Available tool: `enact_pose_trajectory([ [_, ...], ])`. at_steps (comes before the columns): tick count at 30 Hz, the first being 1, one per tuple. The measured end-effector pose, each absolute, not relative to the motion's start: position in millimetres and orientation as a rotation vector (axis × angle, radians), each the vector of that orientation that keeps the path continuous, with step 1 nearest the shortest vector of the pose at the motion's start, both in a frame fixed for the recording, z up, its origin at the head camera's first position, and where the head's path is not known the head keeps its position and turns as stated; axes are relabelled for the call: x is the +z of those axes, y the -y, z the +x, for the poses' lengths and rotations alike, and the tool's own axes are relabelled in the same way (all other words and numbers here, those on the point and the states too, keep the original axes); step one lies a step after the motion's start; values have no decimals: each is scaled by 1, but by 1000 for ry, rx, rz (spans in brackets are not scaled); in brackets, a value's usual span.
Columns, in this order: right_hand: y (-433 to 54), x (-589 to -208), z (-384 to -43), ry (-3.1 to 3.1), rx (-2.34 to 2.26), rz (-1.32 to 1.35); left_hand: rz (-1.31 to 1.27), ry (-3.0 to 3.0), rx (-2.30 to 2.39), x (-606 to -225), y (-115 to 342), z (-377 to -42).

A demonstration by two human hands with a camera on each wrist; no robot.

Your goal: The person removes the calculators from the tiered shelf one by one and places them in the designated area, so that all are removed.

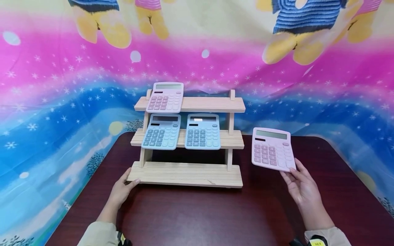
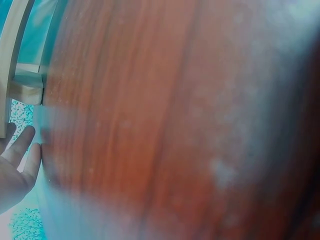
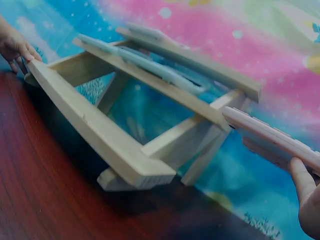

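My right hand pinches a pink calculator by its lower right corner, holding it up to the right of a three-tier wooden display stand. In the right wrist view this calculator appears edge-on, with the thumb against its underside. The left hand grips the left end of the stand's bottom shelf, thumb at the front corner. Another pink calculator leans on the top shelf at the left. On the middle shelf lean two blue calculators, one at the left and one near the centre.
The stand is on a dark reddish-brown table. Behind and beside the table hangs a colourful cloth with snowflakes and cartoon figures. An upright post rises at the right of the top shelf.
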State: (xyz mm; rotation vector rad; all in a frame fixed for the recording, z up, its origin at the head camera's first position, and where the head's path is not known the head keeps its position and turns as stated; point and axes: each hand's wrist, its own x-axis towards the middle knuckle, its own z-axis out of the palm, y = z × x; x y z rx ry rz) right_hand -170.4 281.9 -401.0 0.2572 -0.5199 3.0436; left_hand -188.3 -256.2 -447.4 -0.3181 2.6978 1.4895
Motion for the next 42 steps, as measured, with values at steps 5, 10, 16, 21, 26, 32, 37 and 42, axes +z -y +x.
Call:
enact_pose_trajectory([
  [5, -286, -413, -171, 559, 3034, 209, -339, -2692, 1499, -449, 256, -187],
  [10, -288, -425, -174, 589, 3024, 138, -335, -2683, 1521, -449, 257, -188],
  [16, -289, -438, -179, 614, 3023, 63, -339, -2683, 1531, -449, 256, -188],
  [21, -290, -449, -184, 581, 3036, 32, -337, -2690, 1549, -449, 256, -189],
  [26, -291, -456, -187, 575, 3042, -23, -341, -2696, 1552, -449, 255, -189],
  [32, -291, -462, -189, 584, 3058, -73, -350, -2683, 1558, -450, 254, -189],
  [37, -291, -467, -192, 610, 3064, -101, -348, -2674, 1570, -449, 254, -188],
  [42, -295, -479, -199, 641, 3049, -178, -352, -2666, 1582, -449, 254, -188],
])
